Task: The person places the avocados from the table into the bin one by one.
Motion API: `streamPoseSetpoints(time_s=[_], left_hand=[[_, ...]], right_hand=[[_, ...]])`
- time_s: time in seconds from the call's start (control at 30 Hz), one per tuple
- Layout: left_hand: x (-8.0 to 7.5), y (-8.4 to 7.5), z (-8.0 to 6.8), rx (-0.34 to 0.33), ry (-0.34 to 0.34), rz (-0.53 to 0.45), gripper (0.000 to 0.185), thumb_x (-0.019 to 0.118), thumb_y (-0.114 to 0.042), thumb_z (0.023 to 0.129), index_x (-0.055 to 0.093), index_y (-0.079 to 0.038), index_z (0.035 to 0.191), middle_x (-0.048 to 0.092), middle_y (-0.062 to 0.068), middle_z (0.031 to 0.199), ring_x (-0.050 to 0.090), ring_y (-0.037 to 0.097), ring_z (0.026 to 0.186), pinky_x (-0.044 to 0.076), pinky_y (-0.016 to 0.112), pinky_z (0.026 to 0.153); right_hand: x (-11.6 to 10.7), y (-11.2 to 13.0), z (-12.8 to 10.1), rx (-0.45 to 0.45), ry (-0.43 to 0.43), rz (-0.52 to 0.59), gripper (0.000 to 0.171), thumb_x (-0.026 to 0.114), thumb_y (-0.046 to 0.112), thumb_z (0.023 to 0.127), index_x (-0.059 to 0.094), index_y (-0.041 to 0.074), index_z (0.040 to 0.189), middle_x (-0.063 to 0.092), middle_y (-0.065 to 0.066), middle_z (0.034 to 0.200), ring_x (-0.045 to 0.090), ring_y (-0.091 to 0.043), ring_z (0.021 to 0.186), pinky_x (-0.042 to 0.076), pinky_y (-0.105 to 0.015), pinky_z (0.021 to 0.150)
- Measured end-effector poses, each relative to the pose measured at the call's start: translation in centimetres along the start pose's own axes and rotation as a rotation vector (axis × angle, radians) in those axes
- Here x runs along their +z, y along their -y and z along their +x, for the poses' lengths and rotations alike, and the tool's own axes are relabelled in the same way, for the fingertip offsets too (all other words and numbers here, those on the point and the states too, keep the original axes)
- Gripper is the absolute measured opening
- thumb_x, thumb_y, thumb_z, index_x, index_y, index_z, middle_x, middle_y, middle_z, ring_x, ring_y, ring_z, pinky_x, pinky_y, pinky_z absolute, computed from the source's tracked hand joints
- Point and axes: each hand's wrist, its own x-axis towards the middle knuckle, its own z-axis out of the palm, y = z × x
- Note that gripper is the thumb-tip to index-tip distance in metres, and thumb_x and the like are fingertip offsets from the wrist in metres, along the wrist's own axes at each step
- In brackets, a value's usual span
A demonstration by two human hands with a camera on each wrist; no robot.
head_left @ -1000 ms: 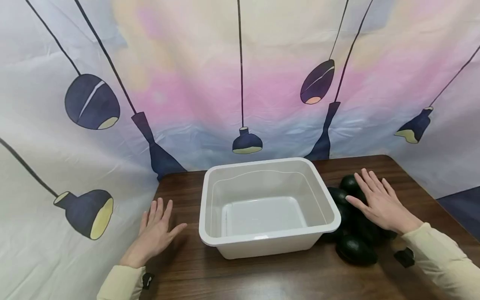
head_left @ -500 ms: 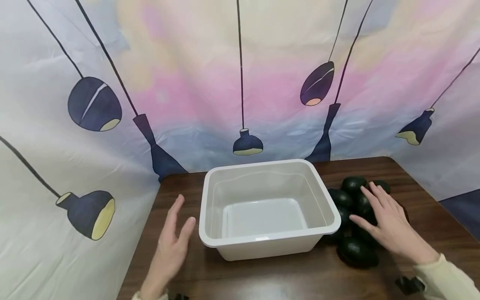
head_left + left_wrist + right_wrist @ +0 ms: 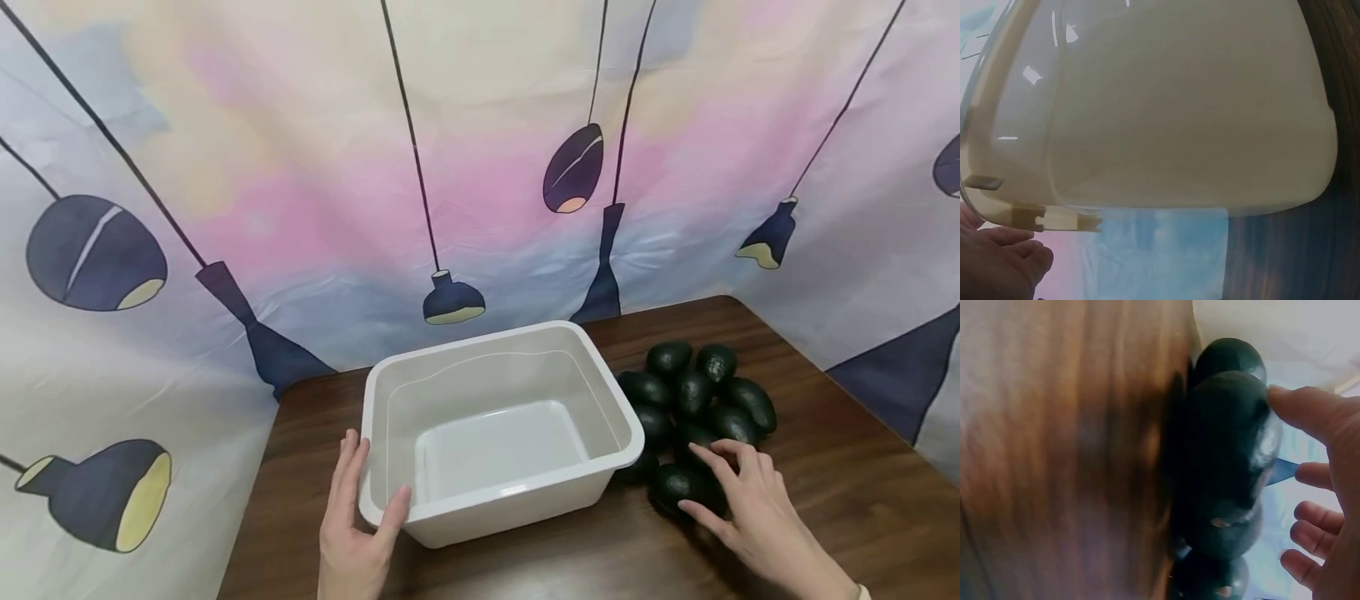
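A white plastic basin stands on the wooden table, nothing inside it. My left hand is at its near left corner, thumb by the front rim and straight fingers along the left side; the left wrist view shows the fingers close to the rim. Right of the basin lies a cluster of dark green avocados. Over the nearest avocado my right hand has its thumb and forefinger spread. In the right wrist view the thumb reaches this avocado's edge, while the other fingers stay apart from it.
The brown wooden table runs around the basin and the avocados. Behind it hangs a cloth backdrop printed with lamps. Several avocados lie close against the basin's right side.
The left hand has moved from the table's left side to the basin's corner. My right hand has come down from above the cluster to the nearest avocado. The head view has turned right.
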Motion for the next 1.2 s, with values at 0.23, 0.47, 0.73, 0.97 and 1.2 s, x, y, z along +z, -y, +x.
streamPoseSetpoints(time_s=[0.23,0.47,0.73,0.97,1.2], left_hand=[[0.3,-0.5,-0.2,-0.07,0.03,0.033,0.085,0.082,-0.007,0.078,0.039,-0.015,0.15,0.024,0.004,0.158,0.029,0.025,0.141,0.027,0.008,0.101],[0.4,-0.5,0.0,-0.111,0.027,0.055,0.092,0.086,-0.013,0.073,0.037,-0.014,0.151,0.024,0.003,0.158,0.027,0.029,0.141,0.023,0.012,0.103],[0.2,-1.1,-0.1,-0.21,0.094,0.139,0.094,0.084,-0.028,0.077,0.031,-0.011,0.153,0.021,0.001,0.16,0.026,0.031,0.142,0.022,0.02,0.107],[0.0,-1.3,0.0,-0.242,0.113,0.16,0.095,0.083,-0.03,0.078,0.03,-0.012,0.154,0.02,0.001,0.16,0.027,0.031,0.141,0.025,0.021,0.106],[-0.1,-1.4,0.2,-0.261,0.139,0.153,0.095,0.082,-0.033,0.079,0.027,-0.013,0.155,0.019,0.003,0.16,0.025,0.033,0.142,0.028,0.046,0.108]], right_hand=[[0.9,0.5,-0.1,-0.001,0.03,0.054,0.074,0.091,0.029,0.064,0.059,0.007,0.127,0.045,-0.013,0.118,0.042,-0.03,0.098,0.037,-0.051,0.074],[1.6,1.0,-0.4,-0.001,0.108,0.052,0.076,0.09,0.037,0.066,0.059,0.009,0.129,0.046,-0.008,0.118,0.045,-0.027,0.1,0.043,-0.05,0.076],[2.1,1.1,-0.3,-0.026,0.093,-0.001,0.072,0.09,0.024,0.065,0.059,0.006,0.127,0.049,-0.013,0.116,0.049,-0.029,0.098,0.047,-0.049,0.072],[1.8,1.1,-0.1,-0.023,0.079,0.018,0.069,0.089,0.02,0.066,0.06,0.005,0.126,0.051,-0.01,0.115,0.049,-0.026,0.098,0.047,-0.048,0.072],[0.8,1.3,0.6,0.034,0.072,0.085,0.066,0.088,0.021,0.07,0.059,0.007,0.127,0.05,-0.005,0.114,0.046,-0.024,0.1,0.044,-0.049,0.074]])
